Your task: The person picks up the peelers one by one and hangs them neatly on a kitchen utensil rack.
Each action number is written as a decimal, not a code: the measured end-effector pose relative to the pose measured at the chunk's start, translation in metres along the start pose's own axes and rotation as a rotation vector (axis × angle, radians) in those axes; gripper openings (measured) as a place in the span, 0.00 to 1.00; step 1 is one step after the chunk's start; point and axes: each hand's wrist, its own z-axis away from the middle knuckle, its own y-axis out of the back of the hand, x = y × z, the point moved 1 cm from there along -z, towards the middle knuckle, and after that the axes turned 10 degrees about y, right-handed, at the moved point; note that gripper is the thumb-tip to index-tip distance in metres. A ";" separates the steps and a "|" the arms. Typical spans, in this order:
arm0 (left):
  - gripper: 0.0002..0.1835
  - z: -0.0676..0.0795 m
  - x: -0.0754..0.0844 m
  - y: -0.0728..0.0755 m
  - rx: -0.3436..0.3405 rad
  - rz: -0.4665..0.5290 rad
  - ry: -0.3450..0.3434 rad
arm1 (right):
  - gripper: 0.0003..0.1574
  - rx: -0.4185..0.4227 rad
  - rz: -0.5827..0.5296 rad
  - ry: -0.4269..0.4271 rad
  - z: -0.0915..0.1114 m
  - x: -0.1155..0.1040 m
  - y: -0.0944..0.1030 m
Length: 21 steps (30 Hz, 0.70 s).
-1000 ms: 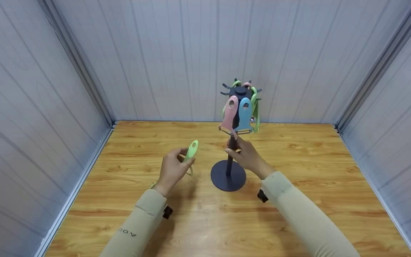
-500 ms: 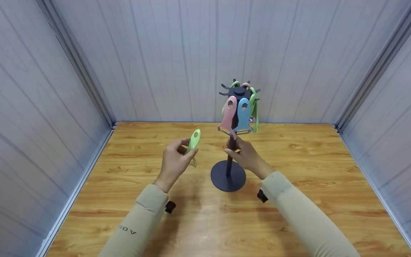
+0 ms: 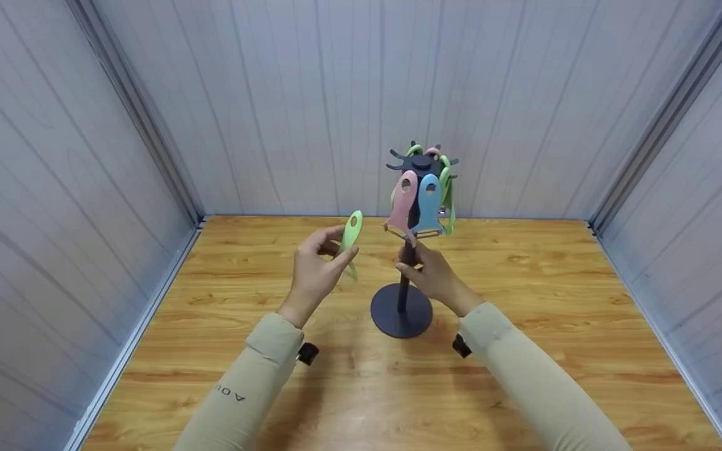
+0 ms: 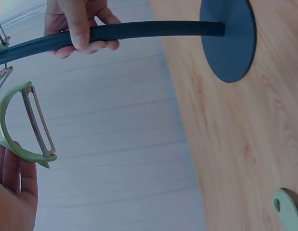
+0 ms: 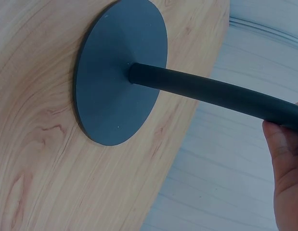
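My left hand [image 3: 317, 266] pinches a green Y-shaped peeler [image 3: 352, 232] by its handle, holed end up, in the air left of the stand. Its metal blade [image 4: 37, 120] shows in the left wrist view. The right hand [image 3: 437, 279] grips the pole of a black hook stand [image 3: 403, 297] just under the hanging peelers. A pink peeler [image 3: 404, 203] and a blue peeler [image 3: 429, 203] hang at the front of the stand. Green peelers [image 3: 447, 188] hang on its right side, and a pink handle [image 3: 433, 152] shows at the back, mostly hidden.
Bare hooks [image 3: 397, 154] stick out at the stand's upper left. Its round base [image 3: 392, 316] rests on the wooden table [image 3: 235, 263]. A pale green holed handle [image 4: 287, 207] lies on the table in the left wrist view. Panel walls [image 3: 273, 113] enclose the back and sides.
My left hand has raised the green peeler and carried it right, closer to the stand. The right hand has kept its grip on the pole in the same place.
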 end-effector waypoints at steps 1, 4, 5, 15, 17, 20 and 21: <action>0.19 -0.001 0.002 -0.001 0.005 0.001 -0.007 | 0.09 0.002 0.001 0.005 0.000 0.000 0.000; 0.19 -0.005 0.007 -0.002 0.019 0.008 -0.015 | 0.09 0.007 0.001 0.021 0.000 0.001 -0.001; 0.19 -0.006 0.009 -0.003 0.022 0.016 -0.015 | 0.10 0.009 0.002 0.026 0.001 0.002 -0.001; 0.19 -0.009 0.058 -0.001 0.009 0.036 -0.112 | 0.09 0.008 0.025 0.044 0.002 0.002 -0.001; 0.19 -0.009 0.069 0.001 0.003 0.037 -0.130 | 0.10 0.006 0.033 0.040 0.001 0.002 -0.001; 0.19 -0.012 0.077 0.001 0.004 0.039 -0.136 | 0.10 0.019 0.029 0.020 0.001 0.005 -0.003; 0.19 -0.014 0.079 0.001 0.006 0.038 -0.137 | 0.10 0.032 0.027 0.013 0.002 0.009 -0.005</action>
